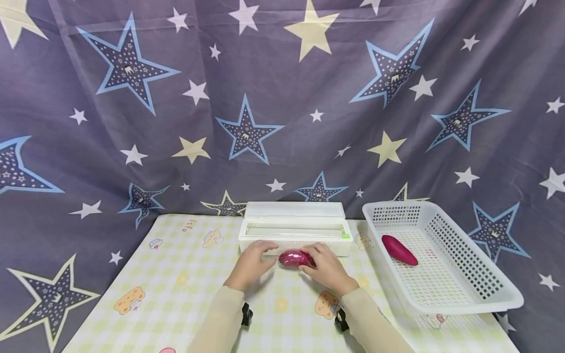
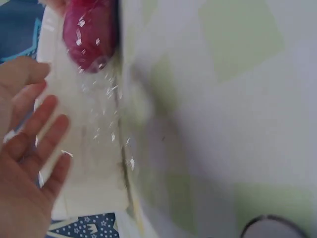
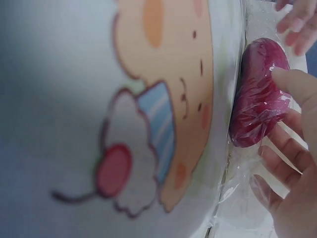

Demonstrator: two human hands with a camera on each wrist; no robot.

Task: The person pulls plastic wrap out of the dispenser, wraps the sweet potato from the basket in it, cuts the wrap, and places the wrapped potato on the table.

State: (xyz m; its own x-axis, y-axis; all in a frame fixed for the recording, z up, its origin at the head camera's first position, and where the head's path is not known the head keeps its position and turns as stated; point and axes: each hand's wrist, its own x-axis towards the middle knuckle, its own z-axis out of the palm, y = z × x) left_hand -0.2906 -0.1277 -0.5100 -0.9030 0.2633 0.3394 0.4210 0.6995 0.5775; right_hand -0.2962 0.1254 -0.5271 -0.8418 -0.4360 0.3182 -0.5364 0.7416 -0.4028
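Observation:
A magenta sweet potato (image 1: 291, 258) wrapped in clear cling film lies on the table, in front of a white cling film dispenser box (image 1: 293, 245) with its lid raised. My right hand (image 1: 325, 264) grips its right end; in the right wrist view the thumb lies over the sweet potato (image 3: 257, 94) and the fingers are along its far side. Just left of it, my left hand (image 1: 252, 264) has relaxed, parted fingers and holds nothing. Loose cling film (image 2: 99, 104) trails from the wrapped end in the left wrist view.
A white perforated basket (image 1: 470, 308) stands on the right, with another magenta sweet potato (image 1: 399, 250) inside. The checked tablecloth (image 1: 176, 284) extends to the left. A starry curtain (image 1: 282, 73) hangs behind the table. A green slider (image 1: 345, 236) sits at the box's right end.

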